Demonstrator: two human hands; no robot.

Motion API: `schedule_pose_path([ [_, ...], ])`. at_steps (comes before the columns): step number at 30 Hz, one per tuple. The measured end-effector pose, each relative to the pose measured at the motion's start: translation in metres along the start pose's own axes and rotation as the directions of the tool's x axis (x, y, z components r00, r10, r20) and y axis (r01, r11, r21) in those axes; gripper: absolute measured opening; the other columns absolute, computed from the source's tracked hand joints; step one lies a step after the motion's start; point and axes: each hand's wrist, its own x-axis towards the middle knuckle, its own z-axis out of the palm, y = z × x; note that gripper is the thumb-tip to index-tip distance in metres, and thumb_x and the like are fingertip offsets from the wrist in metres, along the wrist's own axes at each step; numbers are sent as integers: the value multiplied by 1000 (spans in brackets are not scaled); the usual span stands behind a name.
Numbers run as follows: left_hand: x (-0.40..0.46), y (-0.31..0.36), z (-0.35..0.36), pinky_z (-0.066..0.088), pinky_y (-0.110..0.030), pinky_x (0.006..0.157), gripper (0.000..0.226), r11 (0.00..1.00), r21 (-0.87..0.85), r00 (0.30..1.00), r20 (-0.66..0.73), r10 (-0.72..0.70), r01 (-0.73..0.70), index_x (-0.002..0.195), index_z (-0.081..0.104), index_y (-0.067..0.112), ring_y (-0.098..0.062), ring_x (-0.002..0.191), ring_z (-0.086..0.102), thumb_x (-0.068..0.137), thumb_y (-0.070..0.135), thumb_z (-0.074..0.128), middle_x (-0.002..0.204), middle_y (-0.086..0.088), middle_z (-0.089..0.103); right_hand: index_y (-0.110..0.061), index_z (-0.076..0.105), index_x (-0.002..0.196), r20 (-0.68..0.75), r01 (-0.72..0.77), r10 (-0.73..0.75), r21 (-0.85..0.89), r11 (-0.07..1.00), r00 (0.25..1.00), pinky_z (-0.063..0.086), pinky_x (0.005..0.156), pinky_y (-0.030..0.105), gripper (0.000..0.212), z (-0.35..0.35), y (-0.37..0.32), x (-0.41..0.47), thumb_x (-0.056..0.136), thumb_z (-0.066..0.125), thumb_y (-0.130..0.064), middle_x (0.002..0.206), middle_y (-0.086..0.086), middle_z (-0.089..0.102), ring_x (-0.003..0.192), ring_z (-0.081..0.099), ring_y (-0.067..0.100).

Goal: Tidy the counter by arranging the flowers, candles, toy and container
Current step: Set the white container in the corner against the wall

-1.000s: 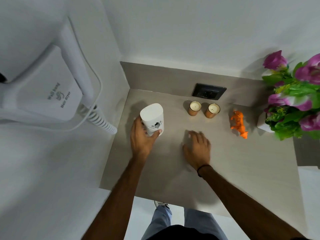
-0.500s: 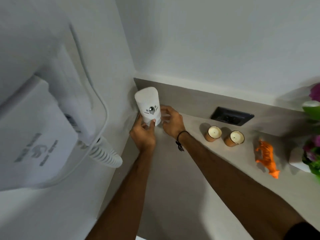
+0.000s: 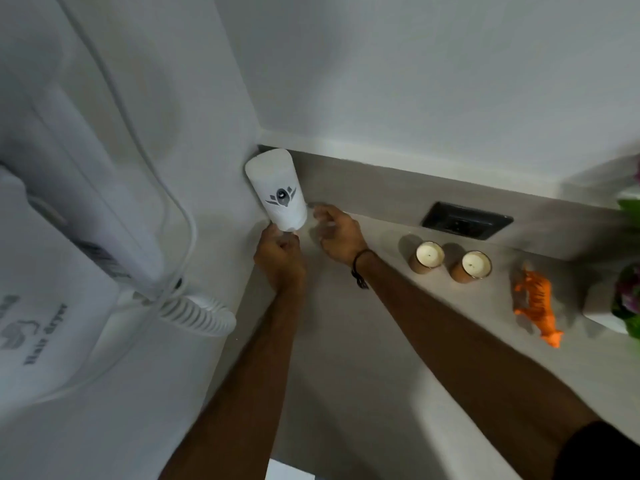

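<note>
The white container (image 3: 277,188), marked with a grey emblem, stands tilted in the back-left corner of the grey counter (image 3: 346,358), against the wall. My left hand (image 3: 278,259) grips its base from the front. My right hand (image 3: 337,233) hovers just right of the base with its fingers apart and blurred, not clearly touching. Two candles in brown cups (image 3: 427,256) (image 3: 472,266) stand side by side near the back. An orange toy tiger (image 3: 535,303) lies to their right. The flowers (image 3: 628,296) in a white pot (image 3: 599,306) are cut off at the right edge.
A wall-mounted white hair dryer (image 3: 52,271) with a coiled cord (image 3: 194,311) hangs on the left wall, close to my left arm. A dark socket (image 3: 465,225) sits in the backsplash behind the candles. The counter's front edge is near the frame bottom.
The container went from mid-counter into the back-left corner. My right hand came over beside it and has now eased off its side. The view swung left.
</note>
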Motion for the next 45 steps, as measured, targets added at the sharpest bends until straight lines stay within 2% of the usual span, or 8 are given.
schedule_pose_path([
  [2,-26,-11,1,39,-25,68,18,1000,27,997,72,0,-2,89,74,-2,-27,75,68,85,5,58,85,-25,78,-13,69,119,-77,-8,2,-81,997,997,55,95,39,44,-11,28,-45,79,57,0,114,8,73,105,68,26],
  [5,-69,-26,11,60,-40,94,20,996,-18,925,373,-74,87,106,75,1,-29,90,72,88,0,65,102,-20,78,-22,73,93,-305,-137,90,-138,981,948,59,84,35,21,-39,79,-125,76,65,-14,89,-3,76,84,70,13],
  [10,-124,-4,44,56,-49,107,63,986,6,720,683,119,-168,136,65,16,-27,119,68,78,26,86,132,-8,72,-26,63,102,-672,-280,324,178,944,666,62,77,36,36,-110,124,-178,70,77,-33,81,-9,69,71,66,7],
  [16,-144,42,85,58,-51,98,49,950,-32,716,650,255,-309,126,73,8,-32,116,66,81,20,88,127,-13,70,-26,58,123,-679,-277,243,61,959,692,61,86,34,63,-150,130,-140,69,82,-45,115,0,71,97,70,15],
  [31,-134,43,114,47,-54,113,69,905,154,775,585,239,-396,133,66,9,-36,134,56,75,37,90,139,-15,64,-12,63,117,-756,-313,117,-120,942,644,56,89,39,60,-185,123,-115,68,84,-38,112,10,72,104,67,27],
  [34,-153,21,95,31,-55,127,82,828,250,712,663,231,-501,155,43,2,-38,154,37,94,49,69,164,-21,43,-11,63,116,-764,-301,-6,-262,917,645,52,88,35,51,-191,120,-143,70,78,-28,110,11,69,100,63,29],
  [38,-185,-25,56,6,-53,136,83,540,298,508,810,293,-787,167,13,8,-30,167,4,105,58,35,179,-13,8,-15,68,108,-798,-390,-82,-378,840,597,50,85,38,35,-209,131,-179,74,65,-24,109,9,65,99,58,29],
  [45,-188,-33,52,14,-58,134,82,470,331,494,823,282,-819,167,12,10,-28,167,6,104,59,29,179,-12,10,-15,72,101,-862,-464,148,-111,879,486,56,74,40,25,-218,138,-174,81,68,-30,99,13,72,89,68,35],
])
